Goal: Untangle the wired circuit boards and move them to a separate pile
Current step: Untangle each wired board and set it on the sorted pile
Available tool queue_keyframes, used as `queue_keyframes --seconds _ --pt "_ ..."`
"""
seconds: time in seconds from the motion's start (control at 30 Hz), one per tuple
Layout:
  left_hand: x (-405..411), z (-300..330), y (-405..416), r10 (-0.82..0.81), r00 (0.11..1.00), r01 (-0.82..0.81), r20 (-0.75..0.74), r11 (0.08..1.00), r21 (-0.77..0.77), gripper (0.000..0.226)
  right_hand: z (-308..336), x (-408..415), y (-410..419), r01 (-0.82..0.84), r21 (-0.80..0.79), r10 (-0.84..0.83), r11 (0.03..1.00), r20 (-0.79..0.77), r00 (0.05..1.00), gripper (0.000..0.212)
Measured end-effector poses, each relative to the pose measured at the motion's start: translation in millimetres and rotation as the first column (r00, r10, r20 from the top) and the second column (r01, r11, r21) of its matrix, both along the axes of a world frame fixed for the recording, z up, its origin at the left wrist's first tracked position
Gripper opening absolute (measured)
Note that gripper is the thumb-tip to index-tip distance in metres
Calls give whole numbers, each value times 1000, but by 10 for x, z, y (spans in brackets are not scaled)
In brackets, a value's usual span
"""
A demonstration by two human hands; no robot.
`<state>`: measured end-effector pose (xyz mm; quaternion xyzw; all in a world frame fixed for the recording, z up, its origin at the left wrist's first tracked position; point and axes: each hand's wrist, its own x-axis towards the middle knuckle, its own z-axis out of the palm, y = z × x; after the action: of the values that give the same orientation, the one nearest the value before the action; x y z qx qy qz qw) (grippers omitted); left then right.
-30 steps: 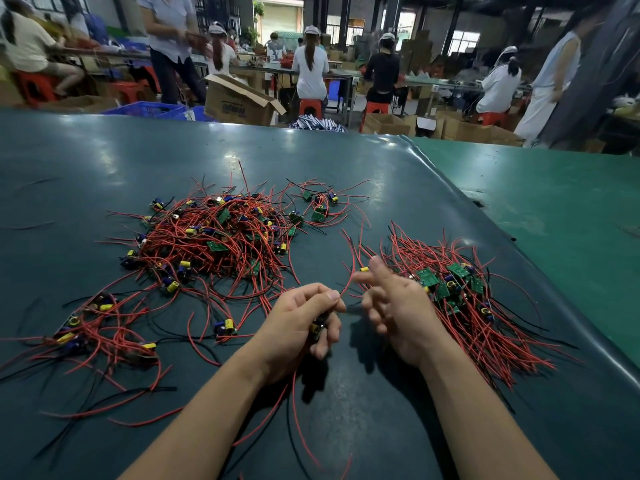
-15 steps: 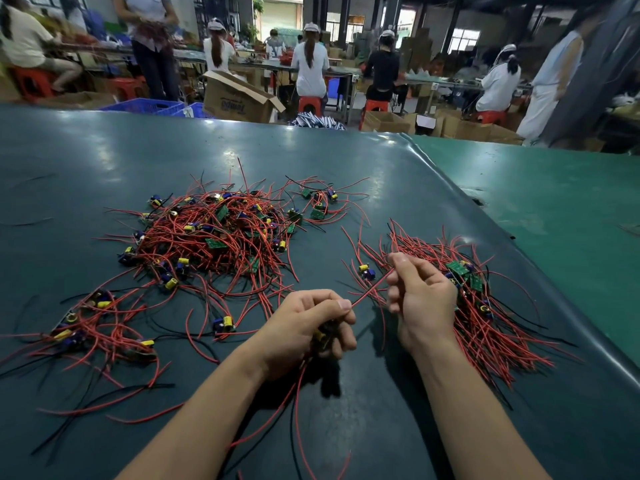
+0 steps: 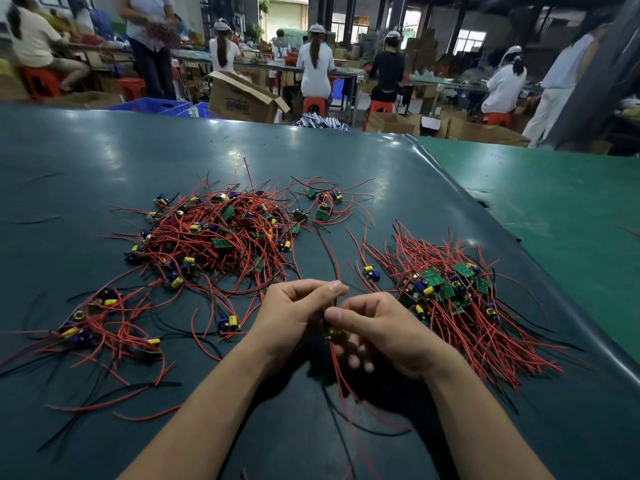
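Observation:
A big tangle of red-wired circuit boards (image 3: 221, 233) lies on the dark green table (image 3: 86, 161), left of centre. A second, more orderly pile of boards (image 3: 453, 299) sits to the right with its wires fanned toward me. Between them my left hand (image 3: 291, 317) and right hand (image 3: 384, 330) meet above the table. Both pinch one small board with a yellow capacitor (image 3: 333, 331), mostly hidden by my fingers. Its red and black wires hang below my hands, and one red wire rises past my left thumb.
A smaller clump of boards (image 3: 100, 327) lies at the near left and a loose board (image 3: 229, 323) sits just left of my left wrist. The mat's raised right edge (image 3: 485, 216) borders a lighter green table. Seated workers, cardboard boxes and stools fill the background.
My right hand has come back from the right pile to meet my left hand at the centre. Both hands now hold the same board; the wire stretched between them is gone.

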<state>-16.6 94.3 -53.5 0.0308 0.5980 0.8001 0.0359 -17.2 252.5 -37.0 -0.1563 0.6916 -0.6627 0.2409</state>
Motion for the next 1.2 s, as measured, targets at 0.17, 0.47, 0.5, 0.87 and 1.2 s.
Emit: queue_keyframes --seconds 0.17,0.47,0.5,0.87,1.2 --pt "-78 46 -38 232 963 -225 -138 972 67 24 37 -25 -6 271 -72 -279 960 -131 951 26" --pt "-134 20 -165 496 816 -518 -298 855 4 22 155 -156 136 674 -644 -748 363 230 622 10" --pt "-137 18 -179 513 799 -546 -313 838 -19 25 135 -160 129 709 -634 -738 307 312 598 11" --pt "-106 -54 -269 450 679 -733 -579 445 -514 8 -9 -177 37 790 -555 -700 262 454 551 22" --pt "-124 -48 -477 434 843 -396 -317 105 -912 35 34 -160 -25 773 -551 -751 314 354 557 19"
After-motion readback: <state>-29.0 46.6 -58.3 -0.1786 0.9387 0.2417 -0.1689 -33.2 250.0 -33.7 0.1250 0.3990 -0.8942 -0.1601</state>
